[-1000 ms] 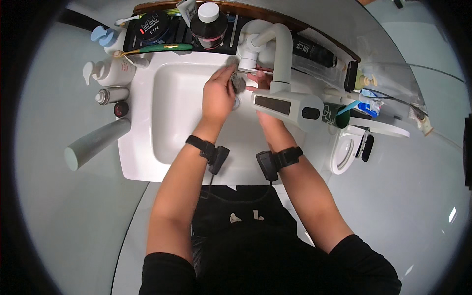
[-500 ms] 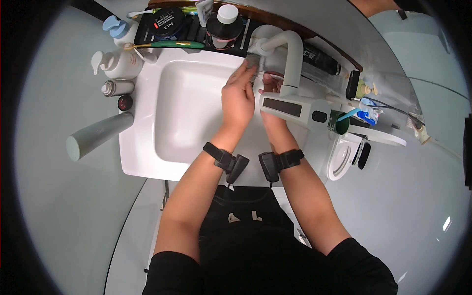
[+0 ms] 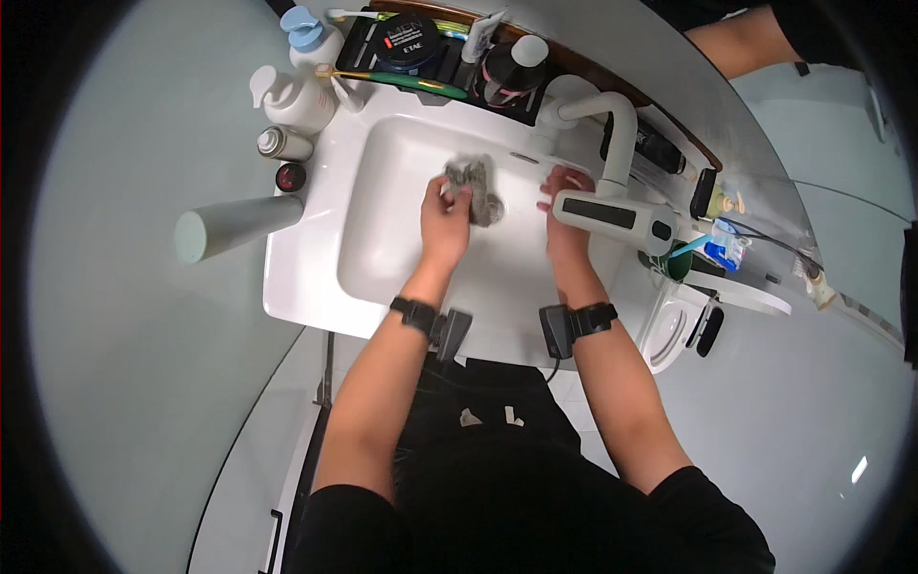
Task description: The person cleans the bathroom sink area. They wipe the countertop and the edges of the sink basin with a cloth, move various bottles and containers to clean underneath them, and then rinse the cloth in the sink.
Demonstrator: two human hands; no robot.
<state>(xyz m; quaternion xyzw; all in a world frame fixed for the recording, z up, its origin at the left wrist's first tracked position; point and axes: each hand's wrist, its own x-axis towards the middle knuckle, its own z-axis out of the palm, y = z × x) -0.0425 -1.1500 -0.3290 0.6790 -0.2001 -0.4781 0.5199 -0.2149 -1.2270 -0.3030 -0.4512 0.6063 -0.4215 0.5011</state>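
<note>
In the white sink, a crumpled grey cloth hangs from my left hand, whose thumb and fingers pinch its near left side. The cloth's far edge is slightly blurred. To the right, my right hand is beside the white faucet, whose head covers part of it. Its fingers are apart and I see nothing in them. Each wrist wears a black strap with a small box.
Behind the sink, a black rack holds a dark bottle, a round jar and toothbrushes. Pump bottles and a grey-green cylinder line the left edge. A green cup stands right of the faucet, near a toilet.
My left hand has come away from the faucet base, drawing the grey cloth over the basin. The hands are farther apart. The whole view has shifted, with the sink now farther right.
</note>
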